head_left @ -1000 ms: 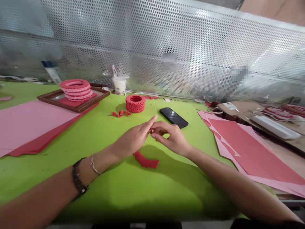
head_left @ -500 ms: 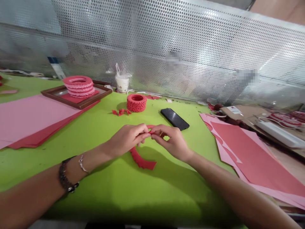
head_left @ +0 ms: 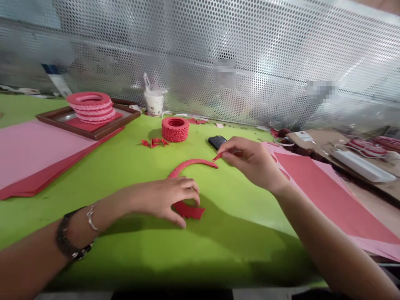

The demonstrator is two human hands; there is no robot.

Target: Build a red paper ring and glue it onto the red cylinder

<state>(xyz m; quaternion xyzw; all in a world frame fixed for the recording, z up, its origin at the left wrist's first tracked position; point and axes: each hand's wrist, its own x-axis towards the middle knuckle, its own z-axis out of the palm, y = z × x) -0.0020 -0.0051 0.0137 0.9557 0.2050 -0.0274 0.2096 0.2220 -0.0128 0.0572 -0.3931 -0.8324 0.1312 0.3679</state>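
Observation:
A C-shaped red folded-paper chain (head_left: 190,162) lies curved on the green table, its gap toward the right. My left hand (head_left: 165,198) is over the chain's left side, palm down, thumb and fingers apart, covering part of it. Between thumb and fingers, my right hand (head_left: 250,160) pinches a small folded red paper piece (head_left: 218,156), just above and apart from the chain's upper end. Several loose folded red paper pieces (head_left: 154,143) lie farther back, near a finished-looking red paper ring (head_left: 175,130).
A black phone (head_left: 216,142) is partly behind my right hand. Pink-and-red rings (head_left: 92,109) are stacked on a brown frame (head_left: 103,132) at left. Paper sheets (head_left: 321,187) lie at right, with more pink sheets (head_left: 40,146) at left. A white cup (head_left: 154,103) stands before the perforated metal screen.
My hands have moved apart from their shared pinch at the chain's upper end. The left came down over the chain's side; the right moved right and up, holding a small red paper piece.

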